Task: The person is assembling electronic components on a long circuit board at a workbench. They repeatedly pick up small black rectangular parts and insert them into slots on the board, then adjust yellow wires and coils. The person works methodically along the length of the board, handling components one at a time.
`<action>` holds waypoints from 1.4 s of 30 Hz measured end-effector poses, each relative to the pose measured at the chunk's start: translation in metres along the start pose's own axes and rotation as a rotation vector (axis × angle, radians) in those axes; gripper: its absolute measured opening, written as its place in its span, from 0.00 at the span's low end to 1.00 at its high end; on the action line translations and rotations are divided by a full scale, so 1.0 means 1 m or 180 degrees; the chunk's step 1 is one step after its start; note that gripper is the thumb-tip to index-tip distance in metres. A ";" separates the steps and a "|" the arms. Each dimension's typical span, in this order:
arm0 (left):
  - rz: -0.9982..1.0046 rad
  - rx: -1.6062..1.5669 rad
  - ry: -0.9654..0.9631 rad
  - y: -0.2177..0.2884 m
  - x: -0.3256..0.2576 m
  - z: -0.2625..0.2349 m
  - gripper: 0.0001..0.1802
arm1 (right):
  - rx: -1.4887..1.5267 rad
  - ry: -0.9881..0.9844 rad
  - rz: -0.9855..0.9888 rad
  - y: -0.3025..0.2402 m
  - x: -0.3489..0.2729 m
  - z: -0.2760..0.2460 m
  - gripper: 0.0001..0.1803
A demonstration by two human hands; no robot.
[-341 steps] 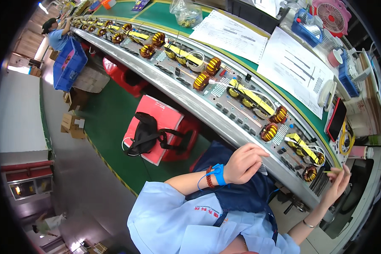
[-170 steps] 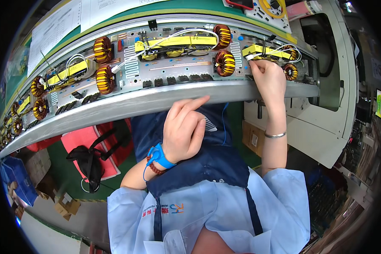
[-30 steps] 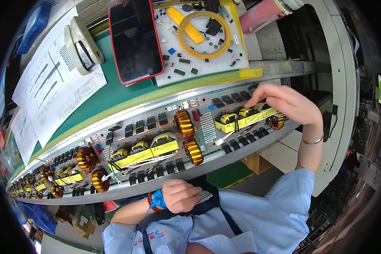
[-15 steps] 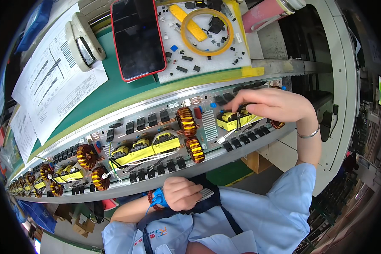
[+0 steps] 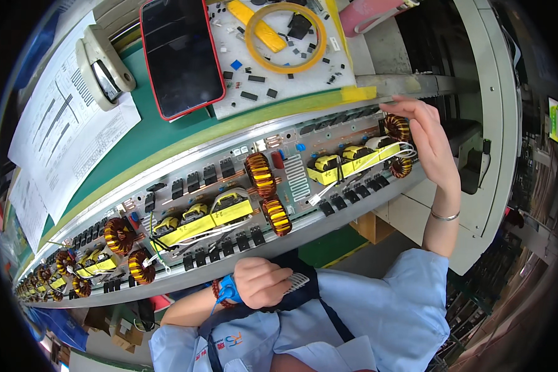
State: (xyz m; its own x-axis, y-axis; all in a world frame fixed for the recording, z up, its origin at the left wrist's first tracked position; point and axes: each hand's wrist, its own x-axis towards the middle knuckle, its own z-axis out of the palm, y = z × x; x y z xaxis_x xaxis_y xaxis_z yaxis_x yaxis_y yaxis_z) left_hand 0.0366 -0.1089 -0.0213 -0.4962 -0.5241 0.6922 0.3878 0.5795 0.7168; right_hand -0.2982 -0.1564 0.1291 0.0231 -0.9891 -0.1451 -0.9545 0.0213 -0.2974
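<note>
My left hand (image 5: pixel 261 284), with a blue wrist strap (image 5: pixel 229 289) and a beaded bracelet, is closed in front of my shirt around a pale, comb-like ridged piece (image 5: pixel 298 282). My right hand (image 5: pixel 426 133) is held over the right end of a long populated circuit board (image 5: pixel 299 186). Its fingers are stretched out beside a copper-wound ring coil (image 5: pixel 397 127), and nothing shows in them; whether they touch the board I cannot tell. Left of that hand sits a row of yellow-taped transformers (image 5: pixel 353 164) with white wires. Black upright components line both board edges.
Boards stand end to end along a metal rail (image 5: pixel 223 271). Beyond it lie a red-edged phone (image 5: pixel 183 59), a foam sheet (image 5: pixel 229 105) with loose components and a yellow tape roll (image 5: pixel 250 43), papers (image 5: pixel 56 149), and a beige clamp-shaped device (image 5: pixel 84 62). A pink bottle (image 5: pixel 366 15) stands at the back.
My right hand has moved right, from above the yellow transformers to the board's right end, uncovering them. My left hand stays closed in place. The view has shifted slightly.
</note>
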 end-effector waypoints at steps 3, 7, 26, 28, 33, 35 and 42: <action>-0.0008 -0.0009 0.0005 0.000 0.003 -0.001 0.05 | -0.0098 -0.0097 -0.0042 0.004 0.000 0.002 0.18; 0.0024 -0.0025 -0.0046 -0.001 0.009 -0.004 0.07 | 0.0121 -0.0116 0.0005 0.002 0.006 0.001 0.18; -0.0028 -0.0019 -0.0021 -0.002 0.005 -0.002 0.06 | -0.1613 0.1319 -0.0778 -0.086 -0.033 0.096 0.17; -0.0041 -0.0058 -0.0015 -0.002 0.005 -0.002 0.06 | -0.1544 0.1352 -0.0699 -0.084 -0.033 0.104 0.16; -0.0045 -0.0077 -0.0019 -0.003 0.003 -0.003 0.06 | -0.1471 0.1334 -0.0602 -0.084 -0.034 0.106 0.15; -0.0024 -0.0053 0.0014 -0.003 0.004 -0.003 0.05 | -0.1466 0.1341 -0.0589 -0.083 -0.034 0.106 0.15; -0.0040 -0.0098 0.0057 -0.004 0.005 -0.003 0.05 | -0.1613 0.1341 -0.0380 -0.072 -0.035 0.098 0.14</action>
State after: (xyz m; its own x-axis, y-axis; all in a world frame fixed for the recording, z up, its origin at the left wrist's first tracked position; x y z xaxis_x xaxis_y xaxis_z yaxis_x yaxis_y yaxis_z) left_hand 0.0355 -0.1154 -0.0205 -0.4872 -0.5424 0.6844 0.4055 0.5536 0.7274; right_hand -0.2008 -0.1092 0.0629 0.1175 -0.9549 0.2726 -0.9765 -0.0612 0.2065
